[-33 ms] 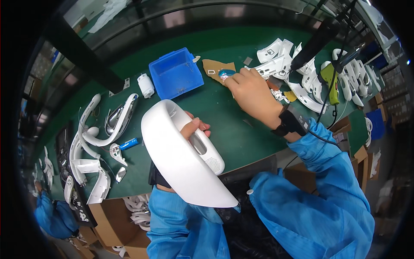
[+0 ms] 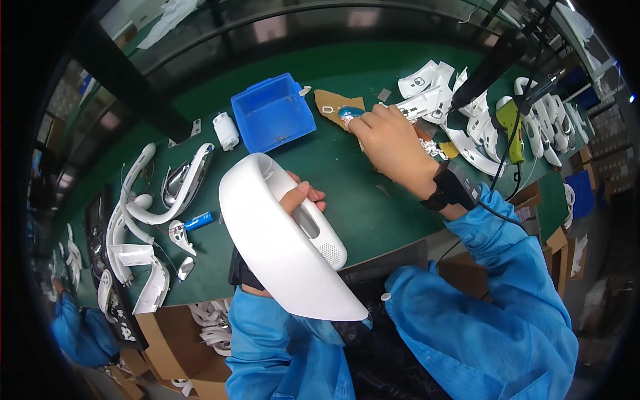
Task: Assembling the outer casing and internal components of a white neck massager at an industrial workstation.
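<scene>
My left hand (image 2: 301, 198) grasps a white shell (image 2: 280, 247) just below the blue bin (image 2: 273, 113); my right hand (image 2: 390, 143), right of the bin, pinches a small blue part (image 2: 350, 113).

Left hand (image 2: 298, 198) curled in a grip near the chest; right hand (image 2: 389, 143) outstretched, fingers bent down

Left of the hands, a square blue plastic bin (image 2: 273, 112) sits on the green work mat (image 2: 347, 193), a small white cylindrical roll (image 2: 227, 131) just beside it. Farther left lie curved white plastic bands (image 2: 143, 207) and a small blue tube (image 2: 200, 219). Right of the hands, more white plastic shells (image 2: 427, 93) and a yellow-green tool (image 2: 510, 127).
</scene>
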The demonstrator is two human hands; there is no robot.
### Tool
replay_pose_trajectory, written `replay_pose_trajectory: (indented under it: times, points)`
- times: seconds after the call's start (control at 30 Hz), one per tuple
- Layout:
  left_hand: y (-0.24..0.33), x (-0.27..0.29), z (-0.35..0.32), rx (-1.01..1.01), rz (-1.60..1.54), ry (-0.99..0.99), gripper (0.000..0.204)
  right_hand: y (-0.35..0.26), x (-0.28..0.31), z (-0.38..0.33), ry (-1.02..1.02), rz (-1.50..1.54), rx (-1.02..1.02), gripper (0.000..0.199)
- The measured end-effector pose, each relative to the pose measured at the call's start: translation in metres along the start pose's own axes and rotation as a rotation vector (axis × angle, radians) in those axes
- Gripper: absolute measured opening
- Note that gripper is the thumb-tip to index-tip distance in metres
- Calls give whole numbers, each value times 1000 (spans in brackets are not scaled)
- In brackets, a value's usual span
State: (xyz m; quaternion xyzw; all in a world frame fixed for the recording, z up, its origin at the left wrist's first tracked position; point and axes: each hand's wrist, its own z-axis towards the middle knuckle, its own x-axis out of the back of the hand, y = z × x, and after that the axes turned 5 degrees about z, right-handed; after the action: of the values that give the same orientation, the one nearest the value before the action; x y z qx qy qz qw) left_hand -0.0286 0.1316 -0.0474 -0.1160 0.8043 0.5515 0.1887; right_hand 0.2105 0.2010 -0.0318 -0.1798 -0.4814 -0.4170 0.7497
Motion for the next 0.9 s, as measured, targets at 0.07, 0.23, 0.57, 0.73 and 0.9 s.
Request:
replay_pose_trajectory:
  times: [0.07,0.23,0.57,0.73,0.9]
  points:
    - [1,-1,1,5,6,3,28,1,0,0,8,56,-27,10]
    - [-1,2,3,-30,8,-27,26,-12,3,0,-46,322,-81,14]
    - [-7,10,13,-270,-336,-257,22,-115,50,-40,-321,1397,-737,48]
    - [-8,1,-2,-314,-257,-317,32,-128,52,-49,-253,1470,-765,47]
    - [18,13,-18,-1023,583,25,86,-112,81,-60,-424,1674,-1094,40]
